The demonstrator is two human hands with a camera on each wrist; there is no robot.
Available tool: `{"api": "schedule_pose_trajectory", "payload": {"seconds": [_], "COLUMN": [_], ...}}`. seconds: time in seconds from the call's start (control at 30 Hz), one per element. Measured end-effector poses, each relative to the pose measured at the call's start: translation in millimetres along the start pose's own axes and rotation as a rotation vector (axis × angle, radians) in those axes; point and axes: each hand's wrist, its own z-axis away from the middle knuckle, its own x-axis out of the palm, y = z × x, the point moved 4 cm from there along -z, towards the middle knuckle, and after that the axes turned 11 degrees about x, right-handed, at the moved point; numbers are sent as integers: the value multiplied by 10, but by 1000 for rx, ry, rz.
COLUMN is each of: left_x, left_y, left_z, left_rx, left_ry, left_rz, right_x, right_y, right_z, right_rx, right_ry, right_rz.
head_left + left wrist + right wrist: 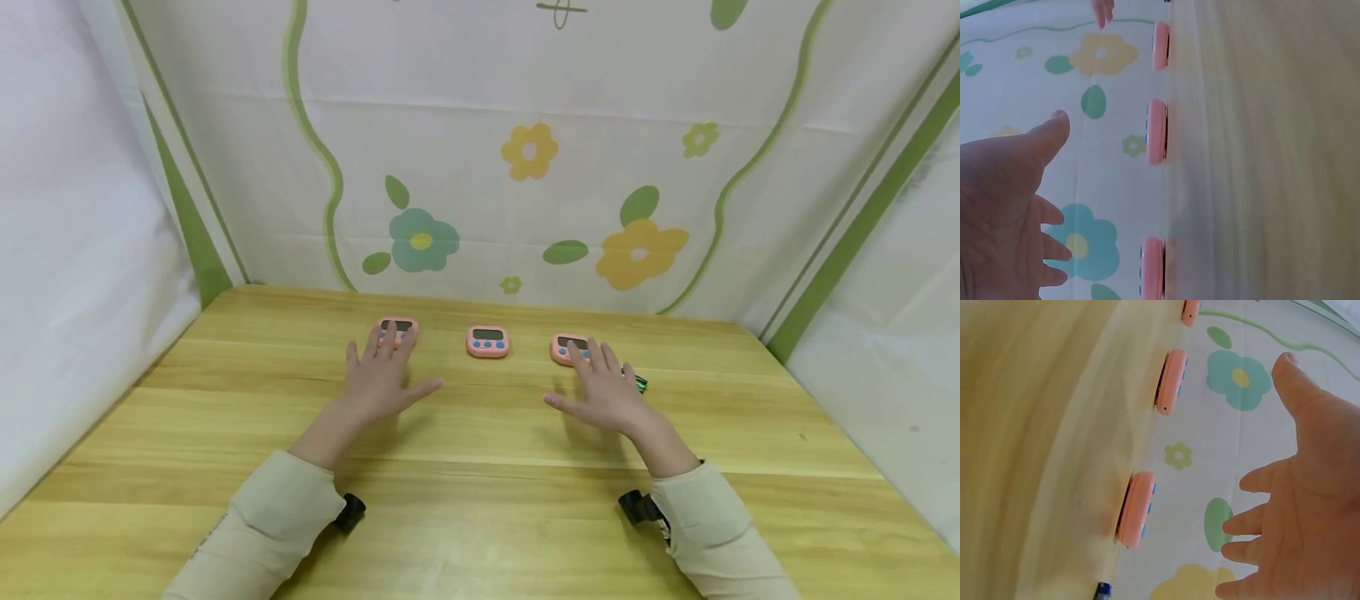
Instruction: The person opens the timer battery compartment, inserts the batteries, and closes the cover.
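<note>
Three pink digital timers with grey screens and blue buttons lie in a row on the wooden table: a left timer (402, 324), a middle timer (487, 342) and a right timer (558, 349). My left hand (377, 385), palm down with fingers spread, is held above the table, its fingertips overlapping the left timer in the head view. Likewise spread, my right hand (609, 396) overlaps the right timer. Both wrist views show the hands raised off the tabletop, holding nothing. Beside the right hand lies a small shiny green, battery-like cylinder (640, 383), partly hidden by the fingers.
A white cloth backdrop (480, 183) printed with flowers and leaves stands along the table's far edge. White cloth walls rise at the left (82, 208) and right (892, 275). Black wrist cameras sit under both sleeves.
</note>
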Motion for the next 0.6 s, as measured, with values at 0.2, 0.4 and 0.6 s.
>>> {"api": "schedule_pose_trajectory", "payload": {"seconds": [0.2,0.4,0.6], "left_x": [-22,-50,-105], "left_y": [-211,-394,-498], "left_z": [-25,-50,-64], "left_rx": [-13,-14,-7], "left_ry": [15,-12,-14], "left_rz": [-28,-25,24], "right_x": [-48,-33,-15], "right_y": [43,95,137], "right_z": [3,-1,-2], "right_rx": [-25,-43,-101], "right_ry": [-12,-18,25], "right_rz": [-1,-35,-103]}}
